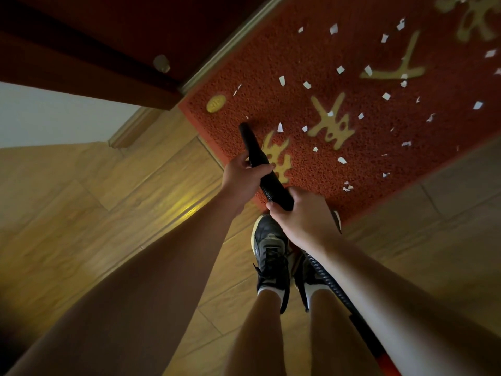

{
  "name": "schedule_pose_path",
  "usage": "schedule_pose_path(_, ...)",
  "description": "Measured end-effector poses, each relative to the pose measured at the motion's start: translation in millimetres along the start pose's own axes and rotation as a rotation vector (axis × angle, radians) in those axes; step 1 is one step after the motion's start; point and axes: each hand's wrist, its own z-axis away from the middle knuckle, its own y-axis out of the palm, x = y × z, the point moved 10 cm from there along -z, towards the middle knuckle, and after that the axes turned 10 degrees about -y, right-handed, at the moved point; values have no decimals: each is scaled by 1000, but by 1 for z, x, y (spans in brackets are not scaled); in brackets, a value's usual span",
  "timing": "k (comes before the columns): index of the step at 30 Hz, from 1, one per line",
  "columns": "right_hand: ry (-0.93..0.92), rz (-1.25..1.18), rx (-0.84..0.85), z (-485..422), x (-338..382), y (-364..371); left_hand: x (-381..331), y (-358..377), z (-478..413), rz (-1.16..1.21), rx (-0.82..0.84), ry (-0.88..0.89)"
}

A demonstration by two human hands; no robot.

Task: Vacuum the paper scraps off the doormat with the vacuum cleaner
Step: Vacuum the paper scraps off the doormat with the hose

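Note:
A red doormat with gold characters lies ahead of me, strewn with several white paper scraps. I hold a black vacuum nozzle with both hands. Its tip rests on the mat's near left corner, beside a tiny scrap. My left hand grips the nozzle's middle. My right hand grips its lower end, where the ribbed black hose joins and runs back under my right forearm.
A dark wooden door and its metal threshold strip border the mat's far left side. Wood-look floor tiles surround it. My two black sneakers stand at the mat's near edge. A white wall with skirting is at left.

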Motion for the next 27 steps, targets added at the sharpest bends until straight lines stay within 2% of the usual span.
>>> schedule_pose_path(27, -55, -42, -21, -28, 18, -10, -39, -10, -11, -24, -18, 45)
